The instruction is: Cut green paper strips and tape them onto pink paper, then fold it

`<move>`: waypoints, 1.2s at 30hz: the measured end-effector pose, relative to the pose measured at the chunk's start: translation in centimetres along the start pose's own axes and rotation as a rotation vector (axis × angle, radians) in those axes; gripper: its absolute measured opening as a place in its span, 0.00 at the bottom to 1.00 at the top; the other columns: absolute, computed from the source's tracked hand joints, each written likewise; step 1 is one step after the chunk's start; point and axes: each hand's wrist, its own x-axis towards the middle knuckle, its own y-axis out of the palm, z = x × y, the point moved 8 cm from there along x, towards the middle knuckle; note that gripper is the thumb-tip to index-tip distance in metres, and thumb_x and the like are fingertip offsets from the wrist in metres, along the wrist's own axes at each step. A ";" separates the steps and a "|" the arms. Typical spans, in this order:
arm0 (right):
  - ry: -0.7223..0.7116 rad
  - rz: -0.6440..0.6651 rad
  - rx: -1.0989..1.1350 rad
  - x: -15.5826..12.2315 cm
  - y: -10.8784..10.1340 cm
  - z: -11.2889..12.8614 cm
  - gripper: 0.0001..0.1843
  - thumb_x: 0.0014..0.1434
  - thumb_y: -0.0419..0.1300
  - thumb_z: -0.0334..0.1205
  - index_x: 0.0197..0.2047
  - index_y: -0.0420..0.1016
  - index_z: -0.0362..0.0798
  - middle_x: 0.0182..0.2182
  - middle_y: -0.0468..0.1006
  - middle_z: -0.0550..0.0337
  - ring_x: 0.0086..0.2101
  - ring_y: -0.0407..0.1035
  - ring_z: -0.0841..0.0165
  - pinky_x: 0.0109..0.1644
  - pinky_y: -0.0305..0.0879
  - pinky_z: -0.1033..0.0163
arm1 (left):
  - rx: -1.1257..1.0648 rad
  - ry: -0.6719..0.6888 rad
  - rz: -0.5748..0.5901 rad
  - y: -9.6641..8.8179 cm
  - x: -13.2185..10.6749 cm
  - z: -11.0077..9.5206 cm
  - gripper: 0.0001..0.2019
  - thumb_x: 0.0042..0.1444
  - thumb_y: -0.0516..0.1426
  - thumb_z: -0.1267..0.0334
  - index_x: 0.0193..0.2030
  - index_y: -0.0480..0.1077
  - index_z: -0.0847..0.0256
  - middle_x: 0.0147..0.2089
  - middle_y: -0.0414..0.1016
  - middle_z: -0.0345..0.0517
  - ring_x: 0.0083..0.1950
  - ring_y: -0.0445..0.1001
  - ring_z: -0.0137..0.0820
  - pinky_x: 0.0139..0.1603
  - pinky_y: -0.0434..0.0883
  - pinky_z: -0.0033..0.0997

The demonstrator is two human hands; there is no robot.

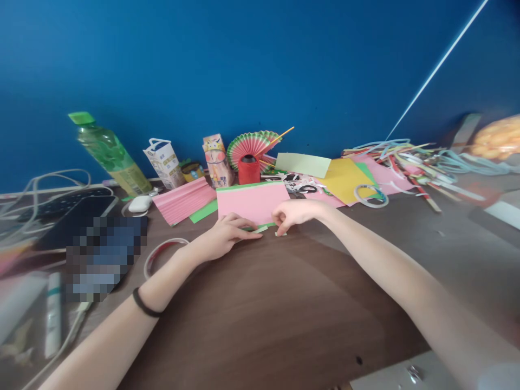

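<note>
Pink sheet (248, 203), green-edged, flat on the table (252, 309); left hand (219, 239), loosely spread, at its near edge; right hand (297, 212), curled at a pale scrap (281, 234), hold indeterminable; uneven left-hand pressure could skew the sheet.

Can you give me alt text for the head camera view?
A person's left hand and right hand touch small pale strips at the near edge of a green-edged pink sheet on a brown table. Farther back: pleated fan, green bottle, blue wall.

The print on bottle (116, 154) and white carton (166, 163) is unreadable.
</note>
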 end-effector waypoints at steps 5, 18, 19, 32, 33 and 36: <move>-0.003 0.001 -0.019 0.0 0.0 0.1 0.13 0.44 0.62 0.47 0.23 0.66 0.47 0.18 0.64 0.67 0.20 0.54 0.76 0.23 0.47 0.67 | -0.002 -0.072 -0.107 -0.7 0.2 0.4 0.21 0.61 0.42 0.69 0.58 0.62 0.49 0.52 0.69 0.43 0.52 0.62 0.33 0.53 0.58 0.36; 0.013 0.034 0.016 -0.1 0.2 0.0 0.15 0.44 0.61 0.50 0.24 0.66 0.46 0.21 0.66 0.67 0.21 0.55 0.76 0.24 0.46 0.67 | 0.080 0.025 -0.042 0.6 0.1 -0.4 0.30 0.55 0.42 0.79 0.55 0.63 0.40 0.59 0.62 0.36 0.53 0.58 0.35 0.55 0.56 0.40; 0.015 0.031 0.015 -0.2 0.1 0.0 0.15 0.44 0.61 0.50 0.24 0.66 0.46 0.21 0.65 0.67 0.22 0.55 0.76 0.24 0.46 0.67 | 0.080 0.025 -0.046 0.6 0.1 -0.5 0.30 0.55 0.42 0.79 0.55 0.63 0.40 0.59 0.63 0.37 0.53 0.58 0.35 0.55 0.56 0.40; 0.001 0.016 0.040 0.0 0.1 -0.1 0.14 0.43 0.62 0.48 0.23 0.66 0.46 0.19 0.64 0.68 0.21 0.54 0.76 0.24 0.46 0.67 | 0.087 0.011 -0.063 0.7 0.3 -0.4 0.31 0.53 0.42 0.80 0.55 0.65 0.42 0.58 0.64 0.37 0.53 0.58 0.34 0.54 0.56 0.38; -0.001 0.013 0.042 0.0 0.1 -0.1 0.14 0.43 0.62 0.47 0.23 0.66 0.46 0.19 0.64 0.68 0.21 0.54 0.76 0.24 0.46 0.67 | 0.090 0.012 -0.062 0.7 0.3 -0.4 0.31 0.52 0.42 0.81 0.55 0.64 0.42 0.58 0.64 0.36 0.53 0.59 0.34 0.54 0.56 0.38; -0.009 0.014 0.047 0.0 0.0 0.0 0.13 0.43 0.62 0.47 0.23 0.65 0.46 0.19 0.63 0.68 0.21 0.54 0.76 0.24 0.46 0.67 | 0.094 0.016 -0.064 0.7 0.3 -0.4 0.32 0.52 0.42 0.81 0.55 0.64 0.42 0.58 0.64 0.36 0.53 0.59 0.34 0.55 0.56 0.39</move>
